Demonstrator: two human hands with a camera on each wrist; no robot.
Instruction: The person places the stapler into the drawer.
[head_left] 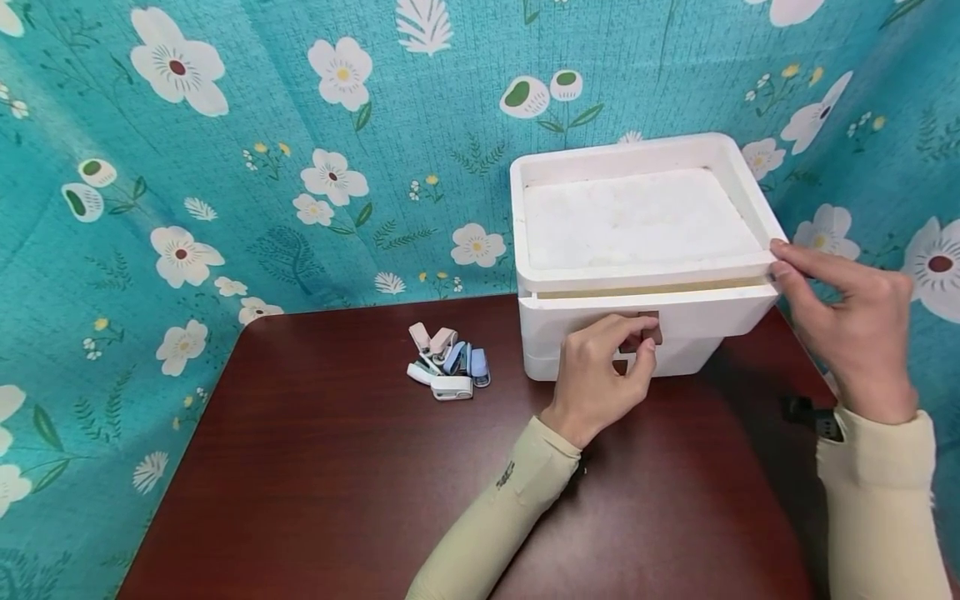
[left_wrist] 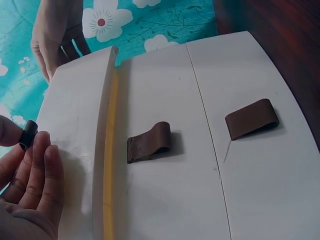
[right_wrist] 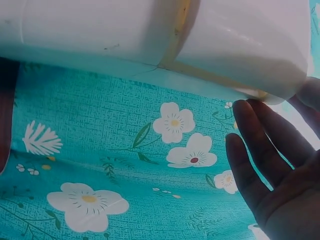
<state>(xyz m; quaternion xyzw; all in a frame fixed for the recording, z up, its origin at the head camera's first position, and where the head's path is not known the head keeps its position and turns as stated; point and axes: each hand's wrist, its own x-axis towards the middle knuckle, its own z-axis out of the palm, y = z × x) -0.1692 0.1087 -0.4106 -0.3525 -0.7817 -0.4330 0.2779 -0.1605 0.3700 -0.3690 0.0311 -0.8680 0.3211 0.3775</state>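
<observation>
A white drawer unit (head_left: 637,221) with a shallow tray-like top stands at the back right of the table. Its top drawer (head_left: 708,315) is pulled out a little, leaving a narrow gap under the rim. My left hand (head_left: 603,367) pinches the brown strap handle (left_wrist: 29,134) of that drawer between thumb and fingers. At the unit's front right corner, my right hand (head_left: 855,308) grips the edge with thumb and index finger. Lower down, two more brown strap handles (left_wrist: 150,141) show on the closed drawers in the left wrist view.
Several small pink, white and blue staplers (head_left: 450,367) lie in a pile on the dark red-brown table (head_left: 315,467), left of the unit. A teal flowered cloth (head_left: 262,167) hangs behind and along the sides.
</observation>
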